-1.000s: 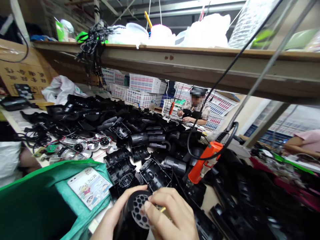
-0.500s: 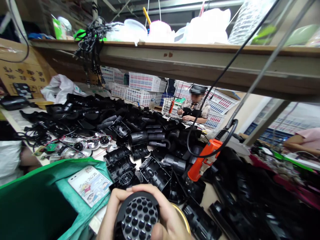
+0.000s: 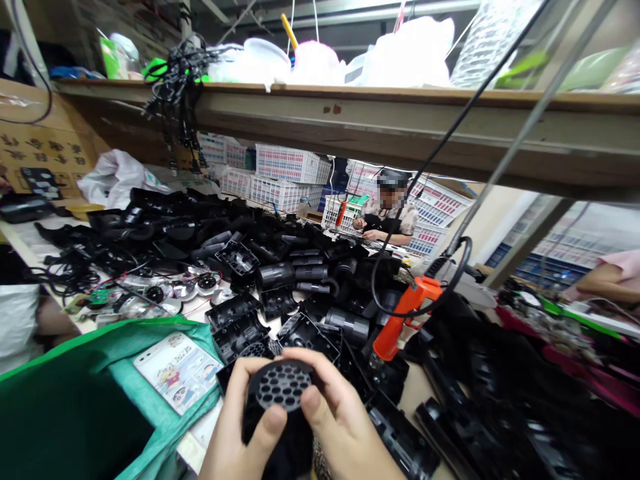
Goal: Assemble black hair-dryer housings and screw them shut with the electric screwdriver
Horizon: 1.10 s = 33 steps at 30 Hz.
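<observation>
Both of my hands are closed round a black cylindrical housing (image 3: 284, 440) at the bottom centre. Its round end, a grille of honeycomb holes, faces up and away from me. My left hand (image 3: 237, 420) wraps the left side, its thumb lying on the wall below the grille. My right hand (image 3: 345, 420) grips the right side, with its thumb at the grille's rim. The lower end of the housing runs out of view. Just beyond my fingers lie black half-shell casings (image 3: 307, 340), open side up.
An orange electric screwdriver (image 3: 400, 320) hangs on a cable at right. Black plastic parts (image 3: 270, 250) heap across the table. A green bag (image 3: 115, 373) with a phone (image 3: 177, 373) on it is at left. A shelf (image 3: 320, 113) crosses overhead. A co-worker (image 3: 387, 213) sits beyond.
The housing has tipped, so its grille looks flatter and more of its side wall shows. My left thumb has come into view on the wall, and both hands have risen slightly.
</observation>
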Available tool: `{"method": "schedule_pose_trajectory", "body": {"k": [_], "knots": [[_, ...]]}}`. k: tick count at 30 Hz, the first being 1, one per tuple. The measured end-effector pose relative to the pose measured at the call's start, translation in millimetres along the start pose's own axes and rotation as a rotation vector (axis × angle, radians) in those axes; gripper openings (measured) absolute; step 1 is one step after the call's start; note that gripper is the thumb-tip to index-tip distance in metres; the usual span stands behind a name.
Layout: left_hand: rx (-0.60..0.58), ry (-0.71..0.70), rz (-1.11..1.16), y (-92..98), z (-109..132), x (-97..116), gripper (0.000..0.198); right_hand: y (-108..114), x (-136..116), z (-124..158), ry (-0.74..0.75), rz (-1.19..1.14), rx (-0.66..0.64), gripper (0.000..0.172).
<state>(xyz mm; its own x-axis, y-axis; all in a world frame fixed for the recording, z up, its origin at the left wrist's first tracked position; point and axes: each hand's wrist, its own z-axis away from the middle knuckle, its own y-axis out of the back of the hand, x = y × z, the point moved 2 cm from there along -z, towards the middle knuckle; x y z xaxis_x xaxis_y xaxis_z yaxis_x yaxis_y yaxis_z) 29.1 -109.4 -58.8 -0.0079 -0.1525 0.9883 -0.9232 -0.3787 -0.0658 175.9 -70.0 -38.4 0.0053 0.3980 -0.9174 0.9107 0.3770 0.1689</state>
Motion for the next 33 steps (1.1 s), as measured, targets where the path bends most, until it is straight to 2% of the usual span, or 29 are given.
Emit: {"method": "schedule_pose_trajectory", "body": {"k": [4,6,8,10,12,14,17,20,22,25,27,30,33], "knots": [[0.041,-0.126,-0.111,-12.5,-38.9,14.5,0.058,25.7,-14.5,-0.6,0.162,0.225,0.233,0.039],[0.035,-0.242,-0.318,-26.1,-65.5,20.3,0.059,37.3,-25.5,0.1,0.225,0.244,0.373,0.029],[-0.008,-0.275,-0.430,-43.7,-91.7,21.0,0.056,46.3,-34.3,1.2,0.246,0.242,0.491,0.024],[-0.063,-0.272,-0.524,-58.7,-111.3,18.7,0.050,52.1,-38.2,2.5,0.239,0.224,0.562,0.022],[-0.100,-0.262,-0.607,-62.6,-119.8,15.5,0.049,55.0,-37.3,3.3,0.216,0.206,0.579,0.021],[-0.114,-0.266,-0.666,-50.7,-115.6,11.9,0.059,56.2,-33.5,3.0,0.192,0.209,0.568,0.021],[-0.130,-0.312,-0.714,-12.1,-87.8,-0.2,0.058,55.7,-26.4,-1.8,0.135,0.266,0.505,0.024],[-0.176,-0.399,-0.784,22.2,-46.7,-26.3,0.053,52.7,-18.2,-10.9,0.015,0.310,0.388,0.029],[-0.164,-0.427,-0.851,31.3,-23.5,-48.8,0.060,50.0,-11.5,-16.5,-0.079,0.314,0.316,0.031],[-0.283,-0.500,-0.934,21.2,-8.3,-78.8,0.078,46.4,-1.4,-21.0,-0.159,0.312,0.250,0.029],[-0.345,-0.502,-0.950,8.2,-12.3,-91.5,0.078,44.9,3.3,-21.4,-0.171,0.310,0.227,0.029],[-0.315,-0.427,-0.931,-7.1,-29.2,-98.2,0.067,45.1,5.9,-19.9,-0.180,0.316,0.205,0.030],[-0.287,-0.349,-0.912,-14.2,-45.7,-96.5,0.064,47.2,4.4,-18.8,-0.189,0.327,0.196,0.030]]}}
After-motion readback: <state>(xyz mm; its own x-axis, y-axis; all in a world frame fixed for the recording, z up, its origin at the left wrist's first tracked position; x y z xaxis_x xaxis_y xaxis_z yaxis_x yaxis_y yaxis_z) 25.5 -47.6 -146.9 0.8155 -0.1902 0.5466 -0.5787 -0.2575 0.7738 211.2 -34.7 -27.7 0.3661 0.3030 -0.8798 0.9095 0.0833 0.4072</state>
